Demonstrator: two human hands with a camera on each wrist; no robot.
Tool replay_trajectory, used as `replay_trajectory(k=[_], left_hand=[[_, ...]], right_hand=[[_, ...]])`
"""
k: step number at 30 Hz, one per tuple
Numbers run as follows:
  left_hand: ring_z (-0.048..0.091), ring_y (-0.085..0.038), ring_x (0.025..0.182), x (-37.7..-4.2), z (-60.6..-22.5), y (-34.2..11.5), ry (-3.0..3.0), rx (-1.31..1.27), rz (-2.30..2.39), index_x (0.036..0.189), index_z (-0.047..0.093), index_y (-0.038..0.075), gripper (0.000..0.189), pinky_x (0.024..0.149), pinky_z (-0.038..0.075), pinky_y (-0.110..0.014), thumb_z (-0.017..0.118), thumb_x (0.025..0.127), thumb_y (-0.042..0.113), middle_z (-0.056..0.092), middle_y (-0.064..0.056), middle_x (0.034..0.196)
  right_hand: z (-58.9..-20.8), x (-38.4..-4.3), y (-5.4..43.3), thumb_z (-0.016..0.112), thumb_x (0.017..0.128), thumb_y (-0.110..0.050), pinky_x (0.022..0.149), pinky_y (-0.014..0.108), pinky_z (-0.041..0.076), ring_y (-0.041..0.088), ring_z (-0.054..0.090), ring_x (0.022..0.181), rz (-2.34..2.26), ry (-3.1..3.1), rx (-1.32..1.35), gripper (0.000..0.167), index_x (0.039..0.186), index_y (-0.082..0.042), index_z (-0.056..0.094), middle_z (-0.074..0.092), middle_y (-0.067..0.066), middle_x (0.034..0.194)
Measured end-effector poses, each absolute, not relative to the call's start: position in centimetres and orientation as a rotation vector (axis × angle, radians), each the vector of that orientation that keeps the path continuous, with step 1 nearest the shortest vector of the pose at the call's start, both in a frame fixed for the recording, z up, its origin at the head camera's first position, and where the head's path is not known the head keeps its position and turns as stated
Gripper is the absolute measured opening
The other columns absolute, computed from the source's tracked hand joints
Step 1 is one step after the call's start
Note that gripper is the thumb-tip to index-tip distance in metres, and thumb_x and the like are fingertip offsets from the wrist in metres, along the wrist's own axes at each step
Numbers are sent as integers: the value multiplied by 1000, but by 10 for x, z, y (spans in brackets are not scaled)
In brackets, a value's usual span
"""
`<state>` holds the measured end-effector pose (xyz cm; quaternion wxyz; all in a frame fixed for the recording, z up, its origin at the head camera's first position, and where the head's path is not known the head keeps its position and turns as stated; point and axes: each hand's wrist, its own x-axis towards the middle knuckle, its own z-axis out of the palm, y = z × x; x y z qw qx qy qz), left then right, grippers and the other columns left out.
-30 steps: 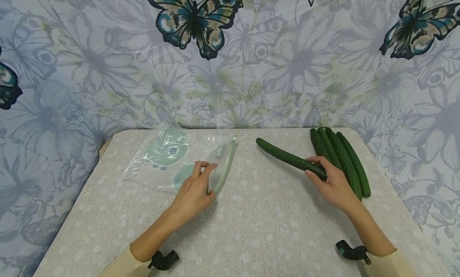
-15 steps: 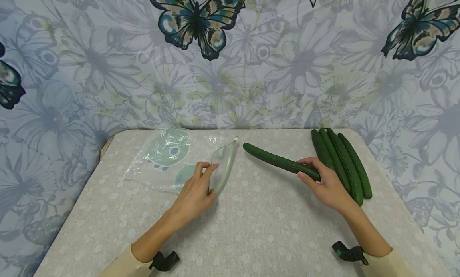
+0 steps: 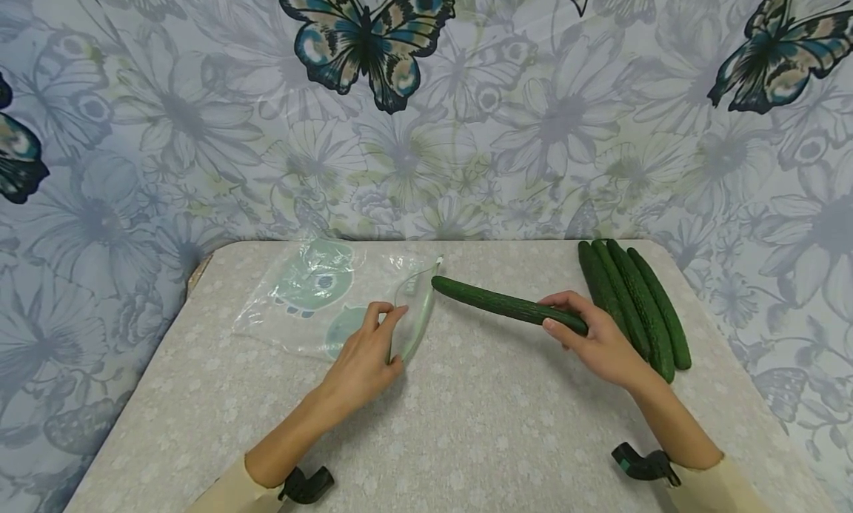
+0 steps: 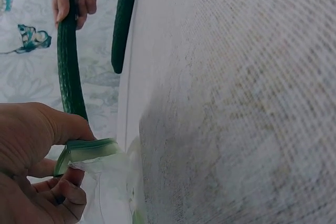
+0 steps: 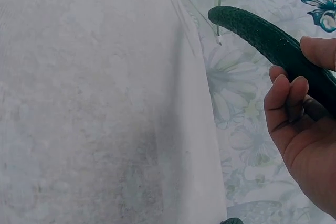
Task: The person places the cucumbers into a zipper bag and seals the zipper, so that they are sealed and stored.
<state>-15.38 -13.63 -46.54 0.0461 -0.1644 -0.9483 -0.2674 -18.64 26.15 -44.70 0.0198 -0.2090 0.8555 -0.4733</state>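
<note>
My left hand (image 3: 363, 361) holds a clear zip bag (image 3: 303, 339) by its green-edged mouth, which stands parted. The bag lies flat on the table and bears pale green cartoon prints. In the left wrist view the thumb lies against the green zip strip (image 4: 92, 150), with the other fingers below it. My right hand (image 3: 603, 343) grips a long green cucumber (image 3: 496, 302) near one end. Its free end points left, close to the bag's mouth in the head view. The right wrist view shows thumb and fingers around this cucumber (image 5: 257, 32).
Several more cucumbers (image 3: 636, 306) lie side by side at the right of the table (image 3: 480, 424), beyond my right hand. A butterfly-print cloth (image 3: 426, 165) hangs behind the table's back edge. A black wrist device (image 3: 306, 485) sits at each cuff.
My right hand has moved left with the cucumber, bringing its free end from well right of the bag up to the bag's mouth. The left hand keeps its hold, almost still.
</note>
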Motion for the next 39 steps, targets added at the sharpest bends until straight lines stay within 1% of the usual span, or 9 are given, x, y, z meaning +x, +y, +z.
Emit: replay_trajectory(k=[5,7,9,13,14,18,25,30,39], left_hand=[[47,-11,73,-153,-465,-136,-2900,-506,-844,161,47,9,82,58,42,-21,79,86,-1,43,-11,152],[47,-11,73,-153,-465,-136,-2905,-511,-859,161,47,9,83,58,43,-21,80,86,-1,42,-10,153],[48,-11,74,-153,-464,-135,-2908,-516,-868,161,47,10,83,57,43,-21,80,86,-2,42,-10,153],[48,-10,73,-153,-464,-135,-2914,-521,-871,161,47,10,83,58,43,-21,80,86,-1,42,-9,154],[48,-10,73,-153,-464,-134,-2912,-523,-872,161,47,10,83,58,43,-21,80,86,-2,42,-9,154],[47,-10,71,-153,-463,-133,-2909,-539,-864,161,47,11,83,58,43,-21,81,85,-2,43,-8,154],[45,-9,68,-151,-461,-132,-2890,-563,-827,160,49,11,83,58,42,-21,82,84,-1,45,-7,153],[44,-8,67,-149,-460,-131,-2893,-564,-827,160,49,11,84,58,42,-20,82,84,-1,45,-7,153],[41,-5,65,-146,-458,-128,-2906,-610,-784,160,48,10,80,57,41,-20,81,88,-2,45,-9,153]], right_hand=[[-443,-190,255,64,109,-20,68,31,55,17,61,75,-1488,2625,-672,29,138,-19,64,69,5,108],[-442,-192,252,64,109,-20,69,33,56,22,62,77,-1496,2605,-675,29,138,-19,64,70,7,110],[-442,-195,249,64,109,-21,70,34,57,22,63,78,-1497,2594,-675,29,138,-19,64,70,6,112],[-444,-200,239,65,109,-22,71,32,58,26,64,80,-1496,2589,-674,28,137,-19,65,70,4,113],[-445,-201,237,65,109,-22,71,31,58,24,64,79,-1497,2588,-671,28,137,-19,65,69,5,112],[-448,-207,229,65,109,-23,72,30,57,24,63,79,-1498,2581,-672,28,136,-17,64,69,7,110],[-450,-217,218,65,109,-26,73,30,58,20,64,81,-1474,2554,-671,29,137,-19,64,69,8,113],[-450,-222,212,66,108,-27,71,30,56,16,61,79,-1489,2526,-648,30,136,-17,65,68,10,112],[-455,-233,198,67,108,-28,70,30,55,17,61,78,-1490,2519,-650,31,137,-17,65,69,9,115]])
